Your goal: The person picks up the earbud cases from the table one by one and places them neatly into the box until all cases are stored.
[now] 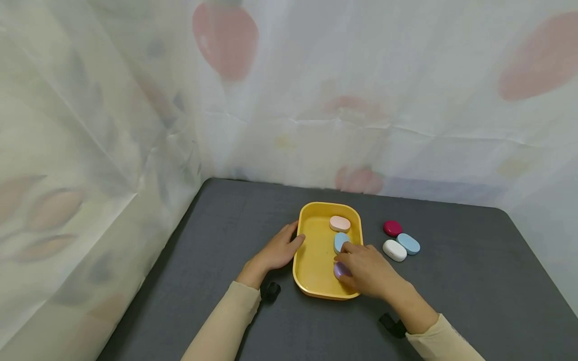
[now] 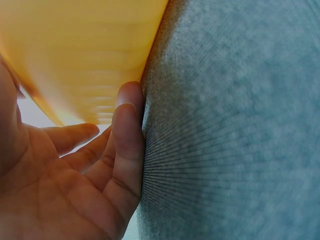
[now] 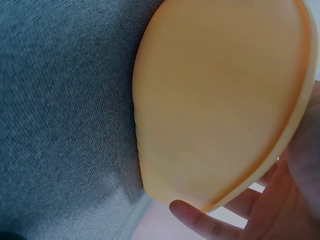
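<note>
A yellow tray (image 1: 316, 260) with rounded corners lies on the dark grey table. My left hand (image 1: 281, 246) holds it by the left side, thumb over the rim and fingers along the outer wall; in the left wrist view those fingers (image 2: 127, 135) lie against the tray's side. Over the tray's right rim reaches my right hand (image 1: 368, 268), pinching a purple rounded piece (image 1: 341, 271) between thumb and fingers. Just beyond its fingers a light blue oval piece (image 1: 340, 241) lies in the tray, partly covered. A pale pink oval piece (image 1: 339, 223) sits near the far end.
Right of the tray, a dark red round piece (image 1: 393, 228), a light blue oval piece (image 1: 408, 244) and a white oval piece (image 1: 395, 250) lie close together on the table (image 1: 474, 281). Curtains with a fruit print (image 1: 289, 125) hang behind and at left.
</note>
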A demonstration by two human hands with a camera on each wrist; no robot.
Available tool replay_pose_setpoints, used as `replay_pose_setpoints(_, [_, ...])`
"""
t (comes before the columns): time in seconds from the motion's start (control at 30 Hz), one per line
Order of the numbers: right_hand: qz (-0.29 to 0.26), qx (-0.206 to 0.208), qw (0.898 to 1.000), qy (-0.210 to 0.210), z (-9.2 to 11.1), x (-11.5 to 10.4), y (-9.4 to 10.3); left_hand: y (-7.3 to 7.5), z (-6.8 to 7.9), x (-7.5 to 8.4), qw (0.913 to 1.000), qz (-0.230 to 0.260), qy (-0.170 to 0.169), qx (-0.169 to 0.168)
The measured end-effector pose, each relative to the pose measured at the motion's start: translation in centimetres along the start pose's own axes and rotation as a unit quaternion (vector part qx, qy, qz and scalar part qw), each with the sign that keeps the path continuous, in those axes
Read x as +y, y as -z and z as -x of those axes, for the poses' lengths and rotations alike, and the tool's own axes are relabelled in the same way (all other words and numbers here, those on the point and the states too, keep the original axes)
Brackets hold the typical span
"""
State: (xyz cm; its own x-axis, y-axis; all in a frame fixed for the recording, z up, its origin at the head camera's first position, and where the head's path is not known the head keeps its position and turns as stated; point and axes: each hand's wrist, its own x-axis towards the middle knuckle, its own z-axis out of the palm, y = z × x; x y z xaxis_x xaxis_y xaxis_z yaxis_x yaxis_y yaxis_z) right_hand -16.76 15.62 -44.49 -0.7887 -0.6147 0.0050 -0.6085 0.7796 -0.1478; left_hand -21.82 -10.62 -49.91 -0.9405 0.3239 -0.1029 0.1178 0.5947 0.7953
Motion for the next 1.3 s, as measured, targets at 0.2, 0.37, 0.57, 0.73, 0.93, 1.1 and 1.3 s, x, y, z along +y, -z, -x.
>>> replay_pose_setpoints(0.2, [-0.013, 0.009, 1.000, -0.005, 0.4, 0.0, 0.5, 0.0, 0.0, 0.0, 1.0000, 0.001, -0.001, 0.001])
replay_pose_setpoints(0.37, [-0.020, 0.029, 0.999, 0.007, 0.8, 0.1, 0.9, 0.0, 0.0, 0.0, 1.0000, -0.001, -0.001, 0.002])
replay_pose_setpoints(0.57, [-0.020, 0.051, 0.998, 0.016, 1.3, 0.5, 1.3, 0.1, 0.1, 0.1, 1.0000, 0.001, -0.003, 0.001])
replay_pose_setpoints(0.73, [-0.027, 0.066, 0.997, 0.017, 1.6, 0.6, 1.5, 0.0, 0.0, 0.0, 1.0000, -0.002, -0.004, 0.001])
replay_pose_setpoints(0.93, [-0.025, 0.104, 0.994, 0.020, 2.1, 1.1, 1.6, -0.1, -0.1, -0.1, 1.0000, -0.004, 0.003, 0.002])
replay_pose_setpoints(1.1, [-0.020, 0.114, 0.993, 0.009, 2.8, 1.6, 2.0, -0.1, 0.0, -0.1, 1.0000, -0.001, 0.003, -0.001])
replay_pose_setpoints(1.3, [-0.030, 0.109, 0.994, -0.008, 3.7, 2.3, 2.5, 0.1, 0.1, 0.1, 1.0000, -0.002, -0.001, -0.001])
